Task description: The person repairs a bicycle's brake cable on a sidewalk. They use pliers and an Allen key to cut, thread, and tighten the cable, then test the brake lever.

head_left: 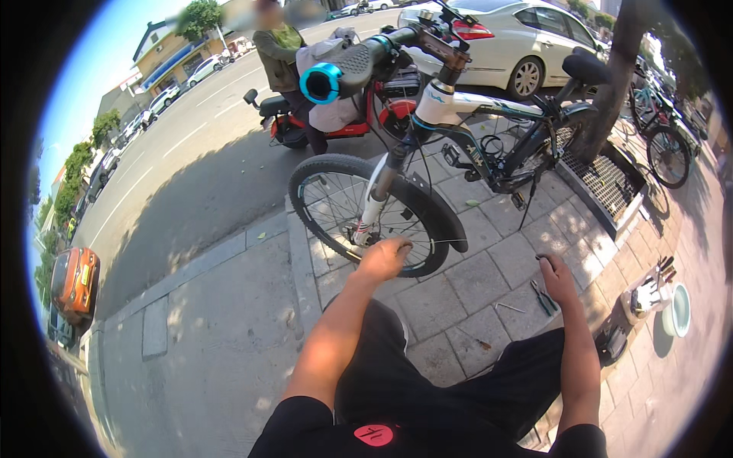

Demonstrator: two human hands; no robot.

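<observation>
A white and black mountain bike (437, 107) stands in front of me, its front wheel (305, 217) nearest. Beside the lower part of that wheel, my left hand (385, 258) is closed. A thin pale wire (439, 242) runs from its fingers to the right, across the tyre and black mudguard (449, 221). Farther right, above the paving, my right hand (559, 281) is closed in a pinch. Something small and dark shows at its fingertips, too small to name. Under this hand lie green-handled pliers (544, 299) and a thin metal rod (510, 308).
At right, a container of tools (649, 296) stands beside a pale green basin (678, 309). A tree trunk (611, 99) rises from a metal grate (599, 183) behind the bike. Beyond are a person (276, 46), a red scooter (359, 122) and a parked white car (527, 46).
</observation>
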